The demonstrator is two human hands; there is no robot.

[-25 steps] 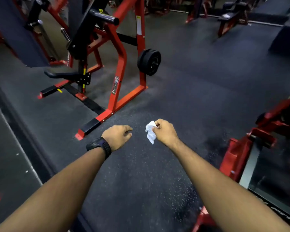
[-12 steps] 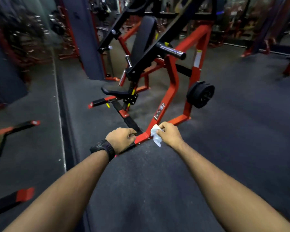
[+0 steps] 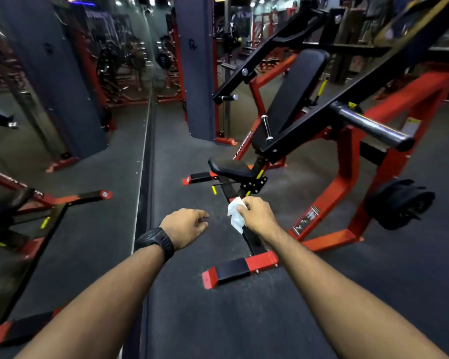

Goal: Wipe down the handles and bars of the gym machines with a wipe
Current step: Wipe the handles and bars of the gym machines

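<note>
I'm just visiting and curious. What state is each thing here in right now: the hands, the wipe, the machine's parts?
wipe, crumpled, pinched in the right hand, on no bar yet.
right hand, gripping the wipe, held in the air.
left hand, loosely curled, holding nothing.
black bar, bare, no plates loaded, not being wiped.
weight plate, parked low on the red frame.
seat, unoccupied.

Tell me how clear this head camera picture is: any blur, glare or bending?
Head view: dim overall, with small bright ceiling lights at the top; the wide lens bends the pillar; the top right corner is smeared; the wipe in the right hand is sharp; a soft sheen lies on the black handle.
</note>
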